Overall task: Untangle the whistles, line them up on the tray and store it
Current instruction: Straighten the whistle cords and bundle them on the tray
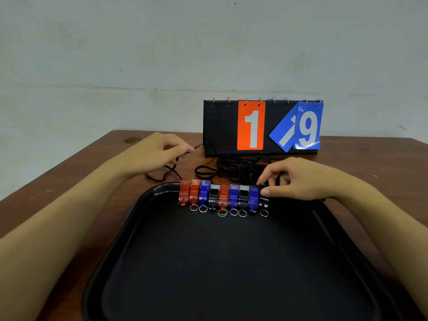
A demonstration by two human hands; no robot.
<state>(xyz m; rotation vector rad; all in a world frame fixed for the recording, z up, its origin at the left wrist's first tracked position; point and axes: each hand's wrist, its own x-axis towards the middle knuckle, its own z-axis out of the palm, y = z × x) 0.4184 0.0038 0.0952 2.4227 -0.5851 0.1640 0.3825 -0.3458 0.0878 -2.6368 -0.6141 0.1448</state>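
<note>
Whistles [223, 195]: three red, three blue, three black.

Black flip scoreboard [220, 128] stands on the brown wooden table [69, 172], against the wall. Readable on it: orange hanging card [251, 125], white "1", at the board's middle; blue hanging card [308, 125], white "9", at its right end. A tilted blue card [283, 135] between them: mark unclear.
</note>
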